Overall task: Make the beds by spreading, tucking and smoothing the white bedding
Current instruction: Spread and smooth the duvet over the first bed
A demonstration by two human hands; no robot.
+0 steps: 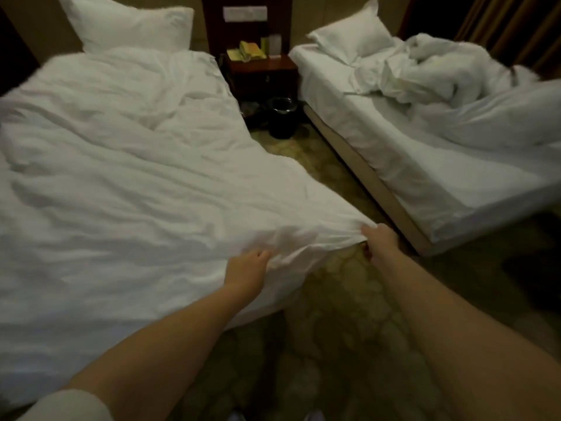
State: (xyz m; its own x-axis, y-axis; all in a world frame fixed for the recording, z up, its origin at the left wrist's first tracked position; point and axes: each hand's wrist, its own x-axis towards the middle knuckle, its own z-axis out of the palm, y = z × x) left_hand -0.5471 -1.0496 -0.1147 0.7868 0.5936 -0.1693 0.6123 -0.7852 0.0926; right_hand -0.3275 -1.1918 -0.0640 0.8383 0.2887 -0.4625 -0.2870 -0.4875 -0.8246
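A wrinkled white duvet [121, 165] covers the left bed, with a white pillow [127, 24] upright at its head. My left hand [247, 273] grips the duvet's near edge. My right hand [381, 241] holds the duvet's near right corner, lifted out over the floor beyond the bed's side. The right bed [409, 165] has a flat white sheet, a bunched white duvet [440, 71] heaped near its head, and a pillow [355, 38].
A dark wooden nightstand [262, 71] with papers stands between the beds. A black bin [280, 117] sits on the patterned carpet [334, 314] in the aisle. Curtains [516, 28] hang at the far right.
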